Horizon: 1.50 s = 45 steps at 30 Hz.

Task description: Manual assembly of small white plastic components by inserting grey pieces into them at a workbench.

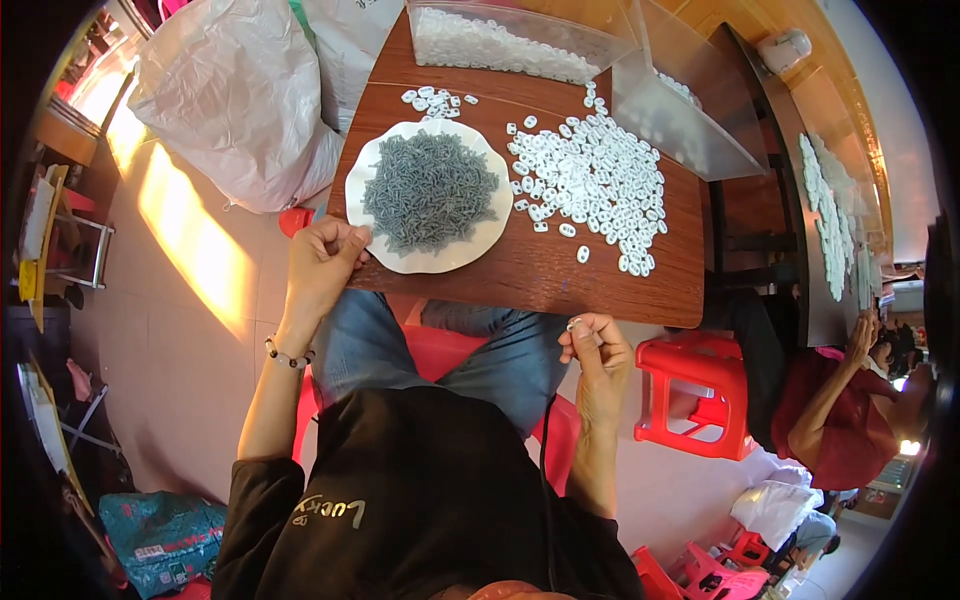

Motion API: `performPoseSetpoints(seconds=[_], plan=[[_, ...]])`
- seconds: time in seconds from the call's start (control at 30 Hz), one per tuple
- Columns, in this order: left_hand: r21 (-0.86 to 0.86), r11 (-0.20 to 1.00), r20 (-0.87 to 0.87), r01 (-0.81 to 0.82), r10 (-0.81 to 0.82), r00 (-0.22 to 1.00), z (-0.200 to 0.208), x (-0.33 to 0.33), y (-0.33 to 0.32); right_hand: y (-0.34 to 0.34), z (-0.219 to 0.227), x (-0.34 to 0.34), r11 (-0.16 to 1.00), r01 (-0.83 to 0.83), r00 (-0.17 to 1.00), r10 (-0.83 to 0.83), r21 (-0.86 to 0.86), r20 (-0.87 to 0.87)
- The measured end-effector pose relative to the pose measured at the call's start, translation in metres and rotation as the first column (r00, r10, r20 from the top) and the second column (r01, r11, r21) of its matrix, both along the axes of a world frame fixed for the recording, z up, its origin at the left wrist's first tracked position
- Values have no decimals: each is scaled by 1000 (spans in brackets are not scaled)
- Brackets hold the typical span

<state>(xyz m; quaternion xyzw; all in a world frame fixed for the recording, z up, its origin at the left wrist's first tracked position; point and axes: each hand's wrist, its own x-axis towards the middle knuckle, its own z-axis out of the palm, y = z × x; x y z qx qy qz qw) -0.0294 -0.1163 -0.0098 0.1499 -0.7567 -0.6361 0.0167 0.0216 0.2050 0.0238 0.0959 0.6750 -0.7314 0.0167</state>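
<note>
At the lower left rim of a white scalloped plate (pixel 488 252) my left hand (pixel 326 258) is closed, thumb against fingers; whatever it pinches is hidden. The plate bears a heap of small grey plastic pieces (pixel 428 192), apparently screw-like. Just off the table's front edge, my right hand (pixel 600 358) pinches a small white piece (pixel 573 324) between thumb and fingertips. Many flat white oval pieces with two holes (pixel 595 180) lie spread on the brown table (pixel 480 290), right of the plate. A smaller cluster of white pieces (pixel 432 101) sits behind it.
Two clear bins (pixel 520 50) (pixel 690 125) with white pieces stand at the table's back. A large white sack (pixel 235 100) is at the left. Red stools (pixel 690 390) stand at the right, where another person in a dark red top (pixel 840 430) sits at a second table (pixel 835 270).
</note>
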Motion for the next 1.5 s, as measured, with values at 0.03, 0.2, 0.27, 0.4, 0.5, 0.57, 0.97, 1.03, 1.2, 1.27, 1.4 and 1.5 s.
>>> performPoseSetpoints(seconds=[0.03,0.2,0.27,0.4,0.5,0.57,0.97,1.03,1.2,1.27,1.4,1.5], plan=[[5,1000,1,3,-3,1000,1,1,-1,-1,1,-3,1000,4,1000,-4,3,-11],[20,999,50,42,-43,998,9,-1,-6,-5,2,-15,1000,1,1000,-1,21,3],[-7,998,54,64,-64,997,10,-3,-8,-8,2,-20,1000,-5,1000,5,23,15],[0,998,62,58,-58,996,7,-10,-7,-11,-1,-32,999,12,999,-13,33,37],[-93,995,18,20,-18,1000,7,-15,1,-12,2,-44,999,17,998,-20,49,66],[-178,984,-22,-5,1,1000,8,-14,2,-11,2,-52,998,-1,998,-3,66,59],[-99,994,117,47,-36,993,17,7,-2,4,-5,-76,997,17,995,-24,75,101],[-84,996,105,34,-25,994,18,9,-1,5,-5,-77,997,18,995,-24,70,100],[-80,997,105,17,-8,994,20,9,1,7,-10,-77,998,40,995,-44,38,92],[-77,997,101,22,-14,995,20,8,1,6,-11,-78,999,23,994,-25,24,111],[-22,1000,84,7,-5,996,16,4,0,2,-14,-86,896,-99,985,151,433,-87],[6,1000,64,8,-9,998,9,5,-6,-10,7,-118,535,-24,736,581,845,-347]])
